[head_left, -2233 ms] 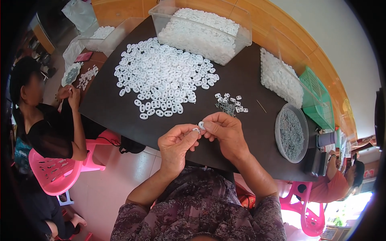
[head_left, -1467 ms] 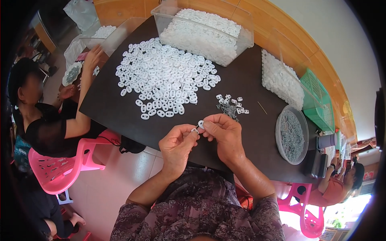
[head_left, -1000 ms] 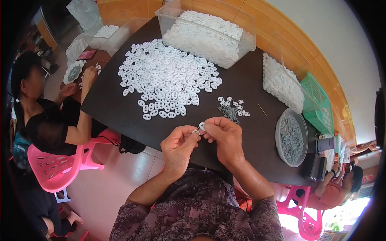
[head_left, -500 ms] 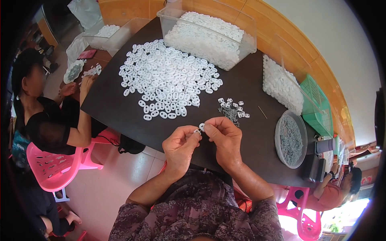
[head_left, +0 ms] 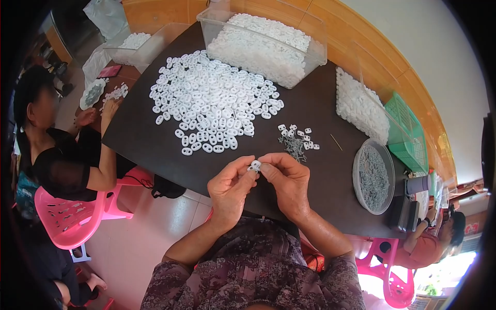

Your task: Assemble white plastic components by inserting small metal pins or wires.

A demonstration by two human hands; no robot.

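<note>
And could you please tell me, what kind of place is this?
Probably a small, informal workshop, perhaps in a home: a pile of white two-holed pieces lies on the dark table, a round bowl holds small grey parts, and another person sits by small white pieces.

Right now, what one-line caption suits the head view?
Left hand and right hand pinch small white pieces at a dark table bearing heaped white ovals.

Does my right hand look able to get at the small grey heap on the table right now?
Probably yes: the small grey heap lies just beyond the right hand with nothing visible in between, though that hand is occupied with small white parts.
</note>
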